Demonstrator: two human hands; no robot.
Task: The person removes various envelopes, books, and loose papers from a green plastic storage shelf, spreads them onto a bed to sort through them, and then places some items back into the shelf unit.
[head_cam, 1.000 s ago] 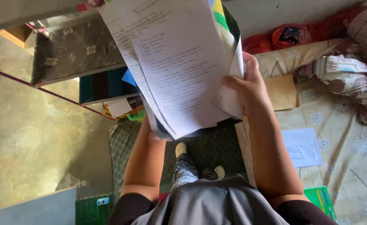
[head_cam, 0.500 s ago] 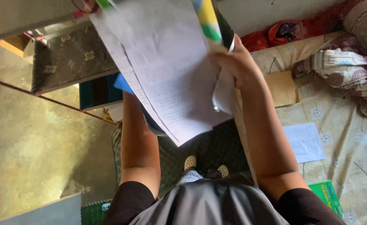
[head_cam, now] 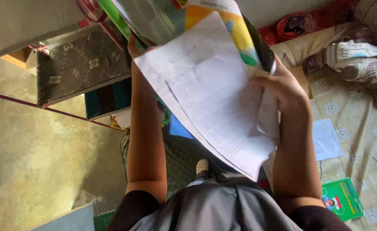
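Observation:
I stand looking down, holding a stack of white handwritten papers (head_cam: 214, 98) in front of me. My right hand (head_cam: 282, 87) grips their right edge, together with a colourful yellow-and-green booklet (head_cam: 239, 38) behind the sheets. My left hand (head_cam: 137, 47) reaches up at the top left, mostly hidden behind the papers, touching a green-edged folder or booklet (head_cam: 150, 19). The sheets tilt down towards the right. My feet in light sandals (head_cam: 202, 166) show below on a green mat (head_cam: 175, 158).
A bed with a flowered beige sheet (head_cam: 368, 141) lies to the right, carrying a loose printed sheet (head_cam: 327, 139), a green book (head_cam: 342, 199), a brown envelope (head_cam: 303, 77) and bunched bedding (head_cam: 355, 60). A dark patterned case (head_cam: 77, 64) and books (head_cam: 107, 96) stand at left over bare floor (head_cam: 38, 149).
My left arm has stretched upward and its hand now reaches the top-left folder. The papers have swung right and lower, and my right hand moved right with them.

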